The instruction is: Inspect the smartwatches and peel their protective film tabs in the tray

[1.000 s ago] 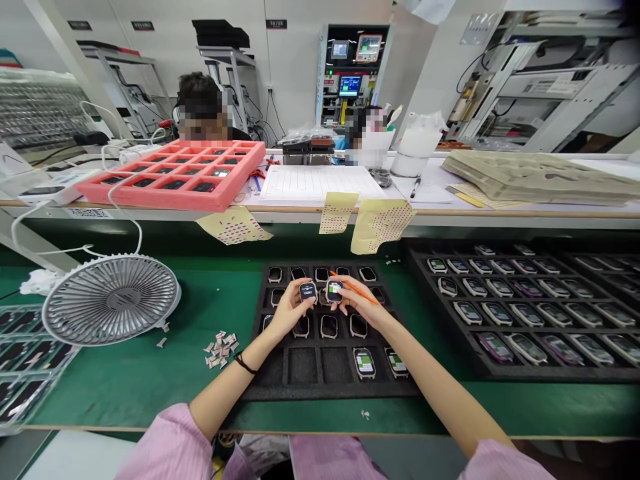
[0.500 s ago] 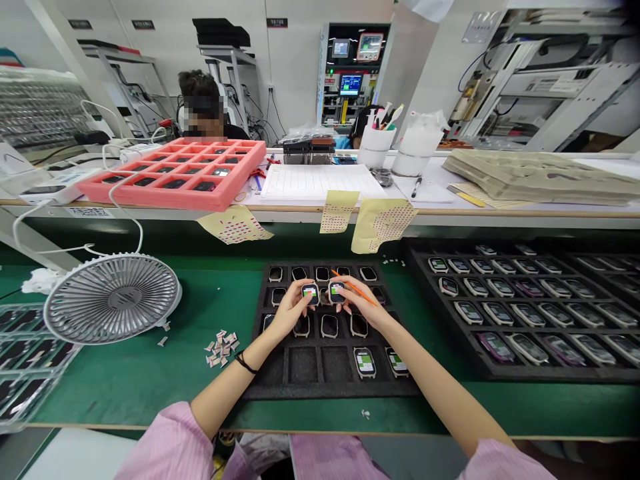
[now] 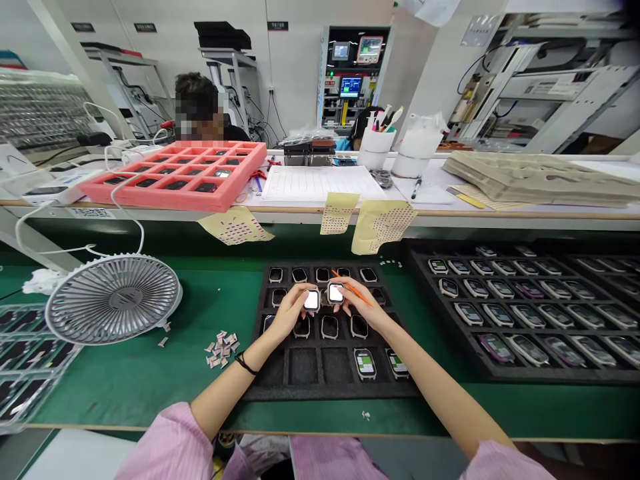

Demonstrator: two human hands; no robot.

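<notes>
Over the black foam tray (image 3: 313, 392), each of my hands grips a square smartwatch body without a strap. My left hand (image 3: 291, 310) is closed on one watch (image 3: 312, 301), whose screen glows white. Close beside it, my right hand (image 3: 361, 297) is closed on a second watch (image 3: 335, 293), also lit white. An orange stick-like tool (image 3: 356, 289) lies across the fingers of my right hand. Below them, several watches sit in the tray's compartments; most screens are dark. A watch (image 3: 365, 364) in the front row shows a green and white screen.
To the right stands a larger black tray (image 3: 463, 353) of watches. A grey fan (image 3: 114, 298) and a pile of small pieces (image 3: 223, 349) lie to the left. A pink foam tray (image 3: 220, 200) rests on the shelf, with a person (image 3: 197, 110) behind it.
Both held watches' screens have gone from a green, patterned picture to plain white. My hands have barely moved.
</notes>
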